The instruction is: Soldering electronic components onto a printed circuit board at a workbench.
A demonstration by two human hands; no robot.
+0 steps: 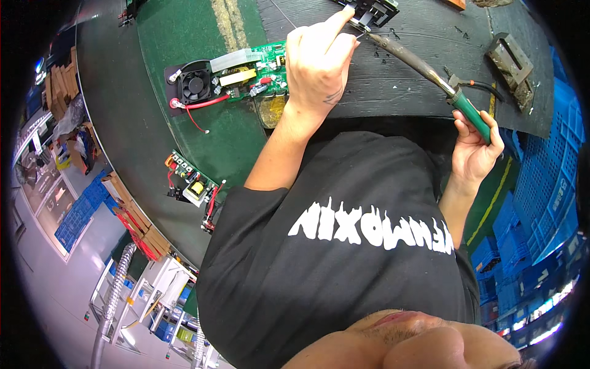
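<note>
From where I stand, the work is under way at the far edge of the worktop [418, 101], where a black component [382, 10] sits, partly cut off from sight. The person's left hand [319, 64] reaches over to it, index finger stretched onto its near side, the other fingers curled, apparently pinching a thin wire [283, 13]. The right hand [476, 154] has its fingers closed round the green handle of a soldering iron [470, 115], whose tip is right beside the component's metal terminal; I can't tell whether they touch.

So the iron is in place, but whether a joint is made, I can't make out. Off to the left, a circuit board with a fan [195, 83] has a red lead [201, 126] ending loose, and a smaller circuit board [196, 187] lies nearer, untouched; I'd judge both unfinished.
</note>
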